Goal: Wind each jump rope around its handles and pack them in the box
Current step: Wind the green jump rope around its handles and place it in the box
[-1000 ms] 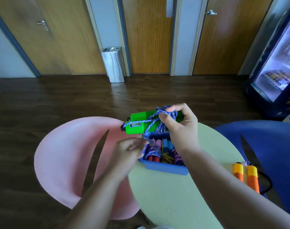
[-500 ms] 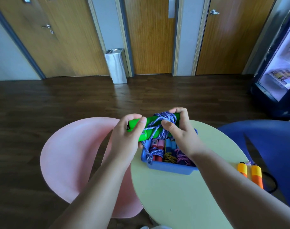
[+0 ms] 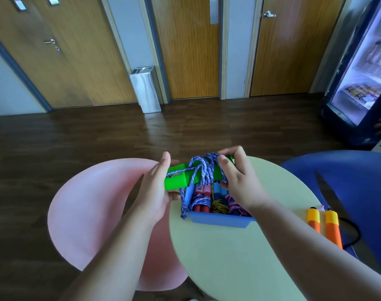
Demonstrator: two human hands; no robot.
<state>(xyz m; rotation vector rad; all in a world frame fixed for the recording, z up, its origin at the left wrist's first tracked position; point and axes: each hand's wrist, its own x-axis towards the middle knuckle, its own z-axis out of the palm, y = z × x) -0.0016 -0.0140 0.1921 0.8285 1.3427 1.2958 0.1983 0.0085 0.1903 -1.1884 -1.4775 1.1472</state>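
Observation:
A jump rope with green handles (image 3: 176,181) and a blue-purple cord (image 3: 203,170) wound round them hovers over the far left part of the blue box (image 3: 220,220). My right hand (image 3: 239,183) grips the right end of the handles and the cord. My left hand (image 3: 154,192) lies against the left end with fingers straight and the thumb underneath. A loose cord end (image 3: 183,205) hangs over the box's left wall. The box holds several wound ropes. A rope with orange-and-yellow handles (image 3: 330,224) lies on the table to the right.
The box stands on a round pale green table (image 3: 228,257). A pink chair (image 3: 87,213) is on the left, a blue chair (image 3: 348,181) on the right. Beyond are a dark wooden floor, a metal bin (image 3: 145,90) and a glass-door fridge (image 3: 363,72).
My left hand came up from the box's edge to the left end of the green handles, curled round it, then straightened its fingers. The bundle has sunk a little toward the box.

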